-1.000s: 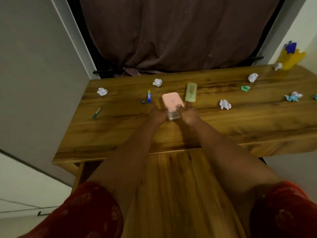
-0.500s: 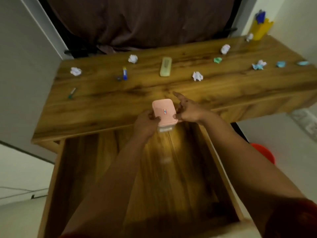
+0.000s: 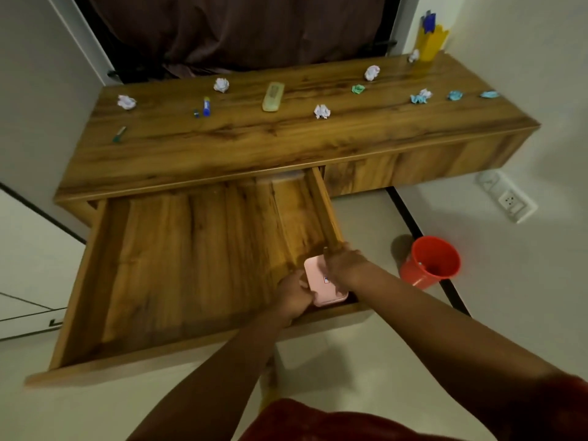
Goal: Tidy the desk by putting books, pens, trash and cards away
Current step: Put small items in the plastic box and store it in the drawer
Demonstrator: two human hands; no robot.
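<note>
Whereas a second ago the pink card box (image 3: 324,281) sat mid-table (image 3: 286,144), both hands, left hand (image 3: 294,296) and right hand (image 3: 345,265), fingers curled round its sides, now lower it into the open drawer's (image 3: 191,265) front right corner; cards nearly stowed, crumpled paper (image 3: 322,111) remains.

A wooden table (image 3: 286,144) carries scattered bits. Near its left edge lie a crumpled white paper (image 3: 126,101) and a green pen (image 3: 119,134). Toward the back edge are a blue glue stick (image 3: 206,106), another white paper ball (image 3: 221,85) and a pale green case (image 3: 273,97). Teal paper scraps (image 3: 455,95) lie toward the right edge, and a yellow pen holder (image 3: 431,43) stands at the back right corner.
</note>
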